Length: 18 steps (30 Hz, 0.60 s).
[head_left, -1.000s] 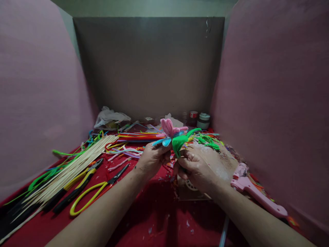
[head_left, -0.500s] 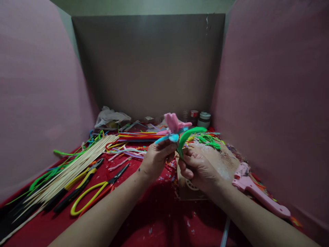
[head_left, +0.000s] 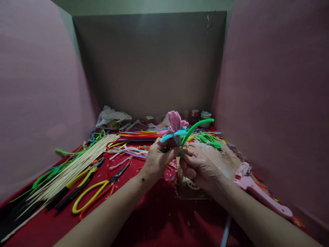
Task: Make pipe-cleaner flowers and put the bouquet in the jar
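A pink pipe-cleaner flower with light-blue petals under it stands above the red table. My left hand is closed, pinching the flower just below the blue petals. My right hand is closed on the green pipe cleaner, which rises from my fingers beside the flower's stem and curves off to the right. The two hands touch at the fingertips.
A bundle of thin wooden sticks, yellow-handled scissors and pliers lie to the left. Loose coloured pipe cleaners litter the back. A pink glue gun lies right, small jars behind, pink walls at both sides.
The flower has turned more upright and risen a little. The green pipe cleaner, folded in a loop a second ago, now stretches out in a long arc to the right.
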### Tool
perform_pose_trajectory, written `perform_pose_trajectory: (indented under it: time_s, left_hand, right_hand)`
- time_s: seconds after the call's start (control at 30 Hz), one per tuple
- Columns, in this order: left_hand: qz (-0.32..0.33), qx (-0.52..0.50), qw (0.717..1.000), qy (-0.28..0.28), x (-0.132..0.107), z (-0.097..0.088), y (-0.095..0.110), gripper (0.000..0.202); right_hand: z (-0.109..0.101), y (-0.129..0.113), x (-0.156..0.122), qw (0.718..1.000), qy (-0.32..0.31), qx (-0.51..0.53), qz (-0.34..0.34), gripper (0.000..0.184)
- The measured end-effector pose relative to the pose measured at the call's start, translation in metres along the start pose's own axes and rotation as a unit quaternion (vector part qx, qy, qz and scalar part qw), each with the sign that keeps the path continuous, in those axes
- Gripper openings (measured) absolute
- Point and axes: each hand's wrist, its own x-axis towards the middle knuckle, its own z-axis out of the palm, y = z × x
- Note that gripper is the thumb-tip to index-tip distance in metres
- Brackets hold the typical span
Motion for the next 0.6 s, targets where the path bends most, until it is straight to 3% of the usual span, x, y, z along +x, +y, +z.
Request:
perform_pose_trajectory:
  time_s: [0.2,0.33,0.6]
  left_hand:
    - [-0.022,-0.115,0.991,-0.071,-0.0025,0.0015,0.0034,0.011]
    - [-0.035,-0.167,0.983,-0.074,-0.0018,0.0013,0.0011,0.013]
    - [-0.029,-0.155,0.985,-0.074,-0.0004,0.0040,0.0011,0.014]
  right_hand:
    - [0.0020,0.0012,-0.0001,1.000,-0.019,-0.007,-0.006,0.029]
    - [0.0019,0.0014,-0.0006,1.000,-0.031,0.002,0.000,0.029]
    - [0.0048,0.0034,-0.0042,0.993,0.000,0.121,0.008,0.018]
